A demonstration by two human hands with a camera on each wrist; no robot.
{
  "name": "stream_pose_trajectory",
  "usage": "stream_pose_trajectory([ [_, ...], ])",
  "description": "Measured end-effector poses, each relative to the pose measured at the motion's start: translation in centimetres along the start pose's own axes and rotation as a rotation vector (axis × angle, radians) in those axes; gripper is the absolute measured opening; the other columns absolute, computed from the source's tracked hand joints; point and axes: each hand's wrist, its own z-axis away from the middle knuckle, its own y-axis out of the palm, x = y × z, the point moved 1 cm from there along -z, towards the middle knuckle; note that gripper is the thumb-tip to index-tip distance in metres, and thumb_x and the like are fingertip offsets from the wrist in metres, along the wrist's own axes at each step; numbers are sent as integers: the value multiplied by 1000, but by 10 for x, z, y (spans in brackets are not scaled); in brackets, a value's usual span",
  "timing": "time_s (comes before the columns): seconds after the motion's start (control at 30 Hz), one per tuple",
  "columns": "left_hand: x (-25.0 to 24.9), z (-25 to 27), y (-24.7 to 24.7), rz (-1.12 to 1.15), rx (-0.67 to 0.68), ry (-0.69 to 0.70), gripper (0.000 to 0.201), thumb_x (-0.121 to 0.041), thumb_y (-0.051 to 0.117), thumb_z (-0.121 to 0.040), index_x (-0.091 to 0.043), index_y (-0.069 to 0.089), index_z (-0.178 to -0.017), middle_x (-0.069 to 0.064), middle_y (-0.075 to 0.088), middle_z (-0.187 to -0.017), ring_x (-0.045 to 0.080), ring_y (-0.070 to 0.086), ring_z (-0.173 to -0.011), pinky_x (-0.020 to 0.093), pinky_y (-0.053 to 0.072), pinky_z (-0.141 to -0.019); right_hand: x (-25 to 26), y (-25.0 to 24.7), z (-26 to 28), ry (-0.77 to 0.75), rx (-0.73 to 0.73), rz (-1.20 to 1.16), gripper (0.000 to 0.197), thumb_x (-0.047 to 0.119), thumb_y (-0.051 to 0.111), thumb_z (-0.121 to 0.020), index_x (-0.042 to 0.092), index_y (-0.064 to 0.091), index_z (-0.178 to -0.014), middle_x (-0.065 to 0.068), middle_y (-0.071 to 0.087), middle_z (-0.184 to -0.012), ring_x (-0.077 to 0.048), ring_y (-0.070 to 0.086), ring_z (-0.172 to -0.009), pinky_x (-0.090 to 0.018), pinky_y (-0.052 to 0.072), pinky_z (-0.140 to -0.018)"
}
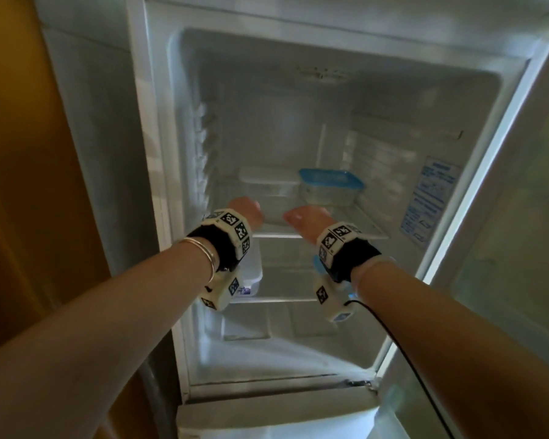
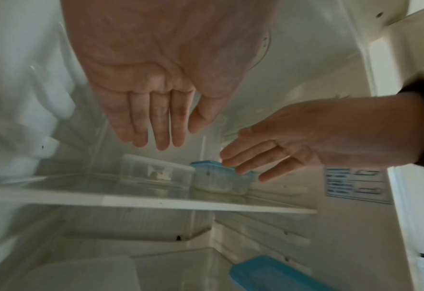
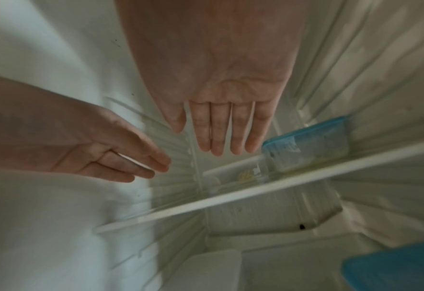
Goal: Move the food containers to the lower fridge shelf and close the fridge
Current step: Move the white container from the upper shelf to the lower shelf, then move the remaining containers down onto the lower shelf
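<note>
The fridge (image 1: 159, 160) stands open, its door (image 1: 520, 236) swung to the right. Both hands reach in over the upper shelf (image 1: 278, 236), palms down, holding nothing. The left hand (image 1: 246, 209) has its fingers (image 2: 159, 126) straight and side by side, thumb a little apart. The right hand (image 1: 308, 217) is likewise flat, its fingers (image 3: 220, 128) straight and close together.

At the back of the upper shelf sit two food containers, touching or nearly so: a clear one with a white lid (image 1: 268, 183) on its left part and a clear one with a blue lid (image 1: 330, 186) on its right part. Both hands hover in front of and above them, apart from them.

Below the upper shelf, on the lower shelf (image 1: 282, 300), a white-lidded container (image 1: 249, 277) stands at the left end and a blue-lidded container (image 2: 270, 273) at the right end, both partly hidden by the wrists in the head view. A blue sticker (image 1: 428, 201) is on the fridge's right inner wall, beside the upper shelf.
</note>
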Motion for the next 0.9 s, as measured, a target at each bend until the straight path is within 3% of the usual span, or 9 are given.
stream_pose_trajectory([
  [0.33,-6,-89,-10,-37,-22,-78,36,-21,42,-97,-3,60,-122,15,57,-133,30,53,-124,32,40,-103,-25,-24,-96,33,95,144,57,39,21,-102,6,31,-146,-12,27,-155,-26,29,-143,-34,23,-116],
  [0.5,-9,-136,-16,-74,-68,-99,43,-20,39,-99,-6,41,-140,11,35,-152,26,33,-140,30,24,-117,-39,-37,-154,25,56,100,59,45,26,-100,11,25,-148,-10,23,-157,-26,27,-144,-36,23,-118],
  [0.6,-9,-166,-18,-62,-61,-149,42,-21,42,-97,-3,48,-135,15,48,-142,29,46,-131,34,36,-110,-43,-44,-183,39,69,96,61,44,25,-100,11,20,-150,-8,18,-159,-25,21,-146,-35,18,-119],
  [0.7,-8,-187,-17,-105,-51,-161,41,-21,42,-97,-1,49,-133,17,51,-139,30,49,-129,34,38,-107,-46,-47,-205,39,95,149,61,43,22,-101,8,17,-150,-9,15,-159,-25,20,-146,-34,17,-119],
  [0.87,-2,-205,-8,-292,34,-166,51,-27,36,-100,-3,30,-145,14,27,-154,27,30,-142,32,27,-117,-54,-34,-232,39,163,181,64,47,22,-100,8,16,-150,-9,14,-160,-26,19,-146,-35,18,-118],
  [0.9,-2,-206,-7,-388,83,-156,51,-27,38,-100,-2,31,-144,15,28,-153,27,31,-141,31,30,-115,-55,-31,-236,39,168,178,64,47,22,-100,8,16,-150,-10,14,-160,-26,18,-146,-35,18,-118],
])
